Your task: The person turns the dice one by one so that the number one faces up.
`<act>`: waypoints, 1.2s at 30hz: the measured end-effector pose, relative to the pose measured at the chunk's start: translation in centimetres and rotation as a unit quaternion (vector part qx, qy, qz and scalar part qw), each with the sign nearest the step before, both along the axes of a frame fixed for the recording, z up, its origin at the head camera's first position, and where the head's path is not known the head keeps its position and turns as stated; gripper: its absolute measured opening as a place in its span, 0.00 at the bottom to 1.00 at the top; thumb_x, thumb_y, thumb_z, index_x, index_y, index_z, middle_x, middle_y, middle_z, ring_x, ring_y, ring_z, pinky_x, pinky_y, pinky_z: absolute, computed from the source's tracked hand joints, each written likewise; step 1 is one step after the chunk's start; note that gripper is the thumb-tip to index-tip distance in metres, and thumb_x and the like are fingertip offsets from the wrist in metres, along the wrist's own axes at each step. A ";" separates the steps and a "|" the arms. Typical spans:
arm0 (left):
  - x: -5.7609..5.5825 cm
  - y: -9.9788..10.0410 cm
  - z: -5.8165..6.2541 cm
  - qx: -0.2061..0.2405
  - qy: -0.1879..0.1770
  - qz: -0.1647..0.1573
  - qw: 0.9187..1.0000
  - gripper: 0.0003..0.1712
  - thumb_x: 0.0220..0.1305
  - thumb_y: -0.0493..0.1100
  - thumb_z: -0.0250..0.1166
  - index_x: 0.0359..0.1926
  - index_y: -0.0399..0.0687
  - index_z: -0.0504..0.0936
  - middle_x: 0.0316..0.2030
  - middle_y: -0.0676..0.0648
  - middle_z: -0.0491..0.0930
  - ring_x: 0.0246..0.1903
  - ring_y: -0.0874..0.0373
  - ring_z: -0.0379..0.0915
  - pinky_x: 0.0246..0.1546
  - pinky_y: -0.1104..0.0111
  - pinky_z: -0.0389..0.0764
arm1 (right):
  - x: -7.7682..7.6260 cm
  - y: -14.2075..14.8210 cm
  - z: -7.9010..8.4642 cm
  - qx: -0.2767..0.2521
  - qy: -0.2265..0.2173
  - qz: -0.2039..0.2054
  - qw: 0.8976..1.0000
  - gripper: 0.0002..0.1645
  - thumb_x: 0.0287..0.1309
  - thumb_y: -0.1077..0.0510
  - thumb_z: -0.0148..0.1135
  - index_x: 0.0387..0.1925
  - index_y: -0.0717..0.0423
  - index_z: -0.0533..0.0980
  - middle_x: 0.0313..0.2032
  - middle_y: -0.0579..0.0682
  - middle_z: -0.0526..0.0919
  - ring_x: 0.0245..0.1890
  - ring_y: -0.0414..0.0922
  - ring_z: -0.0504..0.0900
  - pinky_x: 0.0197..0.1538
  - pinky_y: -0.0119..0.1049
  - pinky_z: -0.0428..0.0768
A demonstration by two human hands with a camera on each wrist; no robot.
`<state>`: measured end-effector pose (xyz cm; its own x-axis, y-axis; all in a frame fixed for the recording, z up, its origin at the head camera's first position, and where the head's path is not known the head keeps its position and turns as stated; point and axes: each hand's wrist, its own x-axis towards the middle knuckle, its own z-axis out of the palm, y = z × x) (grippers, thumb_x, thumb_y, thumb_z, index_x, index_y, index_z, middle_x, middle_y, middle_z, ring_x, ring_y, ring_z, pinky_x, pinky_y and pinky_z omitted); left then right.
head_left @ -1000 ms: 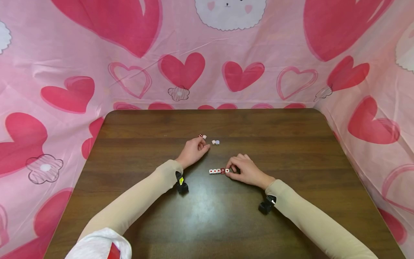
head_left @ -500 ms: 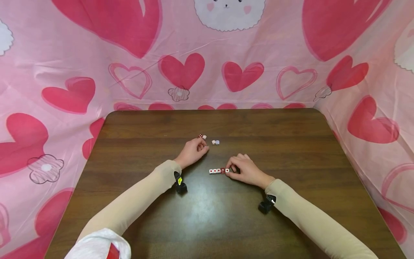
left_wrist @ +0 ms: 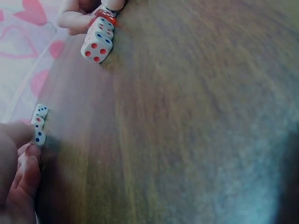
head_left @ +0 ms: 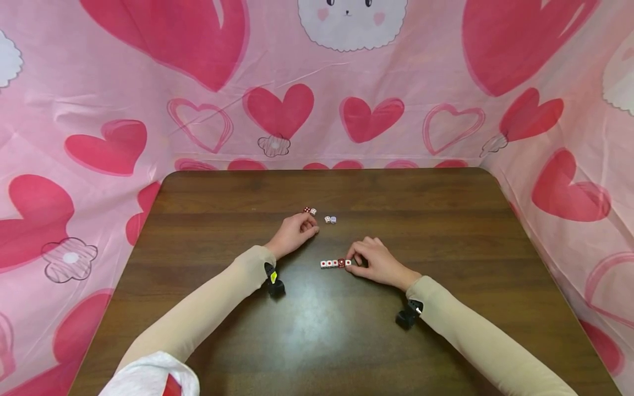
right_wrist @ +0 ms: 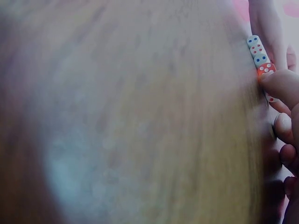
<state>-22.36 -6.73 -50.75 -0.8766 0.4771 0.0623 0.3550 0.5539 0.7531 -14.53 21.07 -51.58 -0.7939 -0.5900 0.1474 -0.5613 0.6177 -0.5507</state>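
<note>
On my feed I'm seeing smooth, plastic-looking dice (head_left: 329, 264), a wood-grain tabletop (head_left: 421, 220) shining glossily at six o'clock, creased cloth (head_left: 327, 71) hanging at twelve, and matt fabric sleeves (head_left: 475, 322) showing at four and eight.

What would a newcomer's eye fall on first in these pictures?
Probably the heart-patterned pink cloth, behind the table and along both sides. Next comes the row of five dice, one of them red, with the right hand at its right end. Two pairs of dice lie farther off, near the left hand.

Dice row (head_left: 329, 264): 4 wht, 1 red (head_left: 341, 263), touching; R-end die (head_left: 348, 263) pinched. Other dice (head_left: 327, 219) behind.
</note>
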 end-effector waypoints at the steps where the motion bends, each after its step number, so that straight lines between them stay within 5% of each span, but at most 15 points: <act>1: 0.0 0.0 0.0 0.001 -0.002 -0.002 1.000 0.07 0.70 0.40 0.70 0.44 0.42 0.83 0.34 0.47 0.82 0.34 0.58 0.76 0.41 0.64 0.79 | 0.0 0.0 0.0 0.000 0.000 0.000 1.000 0.10 0.62 0.49 0.74 0.37 0.40 0.77 0.26 0.34 0.69 0.32 0.37 0.63 0.45 0.39 0.59; 11: 0.0 0.1 -0.1 0.002 0.016 -0.002 1.000 0.06 0.72 0.40 0.67 0.42 0.41 0.84 0.34 0.47 0.82 0.34 0.58 0.77 0.41 0.65 0.79 | 0.0 0.0 -0.2 -0.001 0.003 -0.002 1.000 0.10 0.62 0.49 0.74 0.37 0.40 0.77 0.26 0.34 0.69 0.32 0.37 0.64 0.45 0.39 0.60; 36: 0.1 0.1 0.6 0.005 -0.028 0.003 1.000 0.10 0.67 0.43 0.72 0.43 0.41 0.83 0.34 0.47 0.82 0.33 0.58 0.76 0.40 0.65 0.78 | 0.0 -0.1 0.0 -0.016 0.009 0.005 1.000 0.10 0.61 0.51 0.74 0.37 0.41 0.77 0.25 0.34 0.69 0.31 0.36 0.63 0.45 0.40 0.59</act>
